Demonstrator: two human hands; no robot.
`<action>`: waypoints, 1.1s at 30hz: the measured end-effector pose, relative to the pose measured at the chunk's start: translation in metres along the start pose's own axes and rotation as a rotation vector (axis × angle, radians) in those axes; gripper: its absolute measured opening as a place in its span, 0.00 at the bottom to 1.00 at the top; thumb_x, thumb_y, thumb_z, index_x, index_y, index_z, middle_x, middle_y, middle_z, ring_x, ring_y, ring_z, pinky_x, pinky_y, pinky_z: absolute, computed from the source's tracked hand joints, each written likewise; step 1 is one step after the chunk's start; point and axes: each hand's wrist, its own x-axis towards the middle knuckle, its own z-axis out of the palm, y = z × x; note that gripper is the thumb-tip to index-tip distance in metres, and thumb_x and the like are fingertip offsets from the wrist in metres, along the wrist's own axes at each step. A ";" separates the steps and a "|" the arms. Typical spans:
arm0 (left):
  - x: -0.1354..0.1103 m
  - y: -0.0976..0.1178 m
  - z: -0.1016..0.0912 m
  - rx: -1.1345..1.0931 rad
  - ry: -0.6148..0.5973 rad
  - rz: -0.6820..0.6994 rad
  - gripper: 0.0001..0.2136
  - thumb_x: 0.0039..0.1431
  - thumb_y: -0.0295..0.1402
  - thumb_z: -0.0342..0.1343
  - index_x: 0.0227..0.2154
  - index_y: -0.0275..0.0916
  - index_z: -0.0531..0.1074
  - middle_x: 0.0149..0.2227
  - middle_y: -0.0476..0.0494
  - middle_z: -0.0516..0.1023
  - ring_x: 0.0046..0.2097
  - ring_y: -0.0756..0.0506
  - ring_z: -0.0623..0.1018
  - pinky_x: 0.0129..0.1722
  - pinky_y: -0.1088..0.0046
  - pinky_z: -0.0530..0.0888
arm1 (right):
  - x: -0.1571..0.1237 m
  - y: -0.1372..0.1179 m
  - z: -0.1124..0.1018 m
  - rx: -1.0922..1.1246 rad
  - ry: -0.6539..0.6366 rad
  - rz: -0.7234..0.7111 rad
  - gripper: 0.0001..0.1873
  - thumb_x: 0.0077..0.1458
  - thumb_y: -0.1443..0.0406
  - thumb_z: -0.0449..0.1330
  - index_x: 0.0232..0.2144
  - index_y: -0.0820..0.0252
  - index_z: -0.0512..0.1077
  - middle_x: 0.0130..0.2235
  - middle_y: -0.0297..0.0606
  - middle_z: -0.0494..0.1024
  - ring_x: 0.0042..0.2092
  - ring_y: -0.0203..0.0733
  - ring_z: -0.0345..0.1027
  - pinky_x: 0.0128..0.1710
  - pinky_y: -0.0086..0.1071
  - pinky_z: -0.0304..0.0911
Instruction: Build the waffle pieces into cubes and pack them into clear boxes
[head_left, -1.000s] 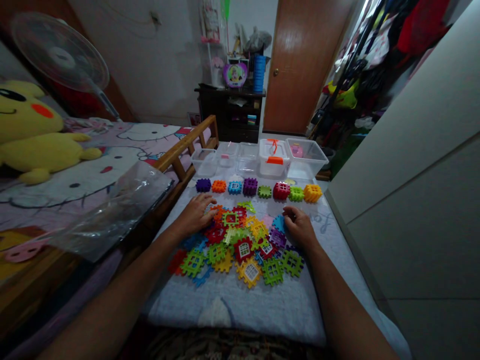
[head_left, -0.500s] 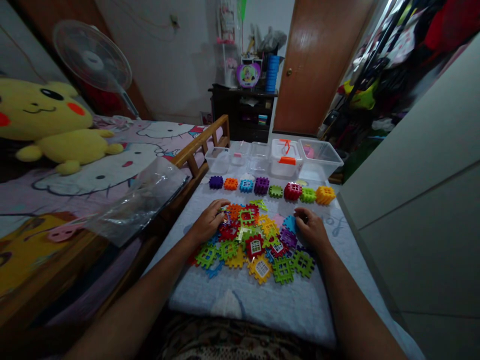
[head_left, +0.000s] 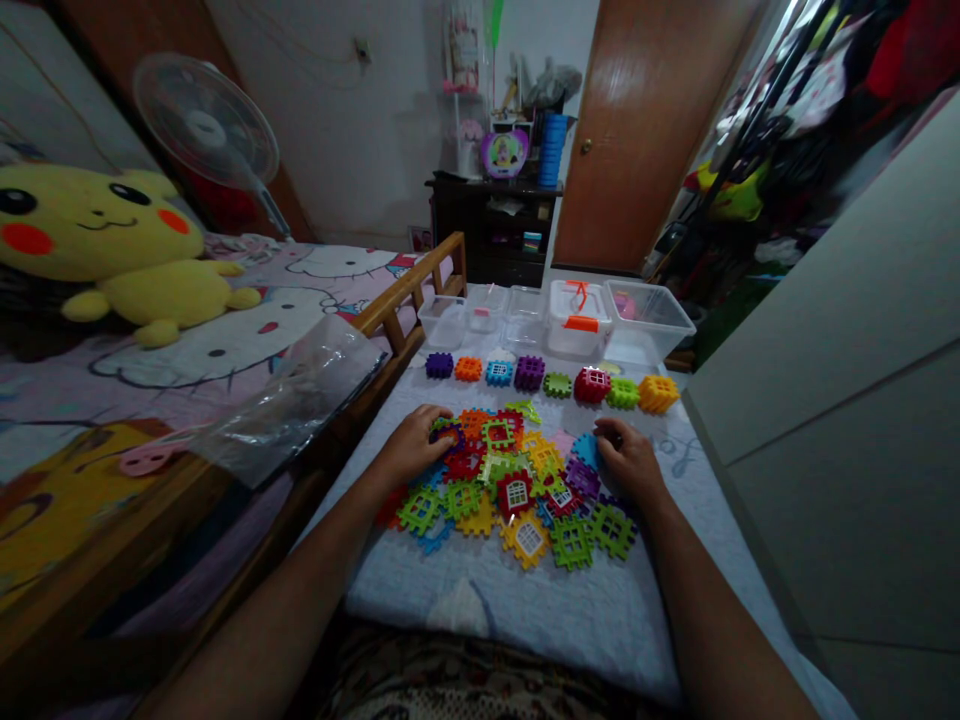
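Note:
A heap of flat plastic building tiles in several colours lies on a pale cloth in front of me. My left hand rests on the heap's left side, fingers curled over a small purple tile. My right hand sits at the heap's right edge, fingers bent and pinching a blue tile. Beyond the heap stands a row of assembled cubes, from a purple cube at the left to an orange-yellow cube at the right.
Clear plastic boxes line the far edge, one with an orange latch. A wooden bed rail and a clear plastic bag lie to the left, with a yellow plush toy and a fan behind. A grey cabinet wall stands right.
My left hand's fingers, flat on the tiles a second ago, have curled onto a piece at the heap's left. The view has swung left. My right hand has hardly moved.

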 end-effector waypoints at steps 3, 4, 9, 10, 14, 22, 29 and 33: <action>-0.001 0.003 0.000 0.054 0.003 0.032 0.14 0.53 0.37 0.56 0.42 0.39 0.75 0.47 0.39 0.76 0.51 0.38 0.76 0.56 0.58 0.70 | 0.000 0.001 0.000 -0.003 -0.004 0.000 0.19 0.49 0.62 0.55 0.43 0.59 0.75 0.40 0.43 0.82 0.41 0.47 0.76 0.46 0.43 0.69; -0.002 0.004 -0.001 0.062 0.004 0.032 0.13 0.53 0.36 0.55 0.41 0.40 0.75 0.46 0.40 0.77 0.50 0.38 0.76 0.55 0.58 0.71 | 0.000 0.001 0.000 -0.004 -0.005 -0.004 0.19 0.49 0.62 0.55 0.43 0.59 0.76 0.40 0.43 0.82 0.41 0.47 0.76 0.46 0.43 0.69; -0.001 0.009 -0.002 0.058 0.053 -0.004 0.08 0.52 0.30 0.53 0.34 0.41 0.75 0.40 0.43 0.76 0.45 0.41 0.77 0.51 0.62 0.73 | 0.000 0.002 0.001 0.000 -0.003 -0.011 0.18 0.49 0.63 0.55 0.42 0.59 0.76 0.40 0.43 0.82 0.41 0.47 0.76 0.47 0.43 0.69; 0.000 0.009 -0.002 0.058 0.069 -0.004 0.08 0.51 0.29 0.52 0.34 0.41 0.74 0.40 0.44 0.76 0.45 0.42 0.76 0.51 0.63 0.73 | 0.000 0.002 0.001 -0.004 -0.001 -0.013 0.18 0.49 0.63 0.55 0.42 0.59 0.76 0.40 0.43 0.82 0.41 0.46 0.76 0.47 0.43 0.69; 0.000 0.016 -0.006 0.061 0.156 0.006 0.07 0.52 0.29 0.53 0.32 0.42 0.75 0.41 0.44 0.74 0.49 0.41 0.74 0.55 0.60 0.70 | 0.001 0.002 0.001 -0.025 -0.001 -0.027 0.18 0.49 0.62 0.55 0.42 0.58 0.76 0.40 0.42 0.82 0.41 0.46 0.75 0.47 0.42 0.69; 0.007 0.064 0.005 -0.179 0.070 0.070 0.06 0.54 0.30 0.57 0.35 0.41 0.75 0.37 0.47 0.77 0.39 0.45 0.77 0.44 0.67 0.74 | 0.001 0.003 0.001 -0.045 -0.014 -0.022 0.19 0.50 0.62 0.54 0.43 0.60 0.75 0.41 0.44 0.81 0.42 0.47 0.75 0.47 0.43 0.68; 0.011 0.099 0.031 -0.188 0.005 0.179 0.05 0.56 0.27 0.58 0.35 0.41 0.75 0.38 0.45 0.79 0.41 0.45 0.77 0.44 0.67 0.73 | 0.001 0.003 0.000 -0.072 -0.019 -0.041 0.19 0.50 0.61 0.54 0.43 0.60 0.75 0.41 0.43 0.81 0.42 0.47 0.74 0.47 0.43 0.68; 0.005 0.101 0.034 -0.145 -0.053 0.306 0.06 0.57 0.25 0.57 0.35 0.41 0.75 0.40 0.44 0.79 0.45 0.44 0.77 0.48 0.65 0.72 | 0.001 -0.001 0.000 -0.063 -0.013 -0.036 0.19 0.49 0.62 0.54 0.42 0.60 0.75 0.41 0.43 0.81 0.42 0.47 0.74 0.47 0.43 0.68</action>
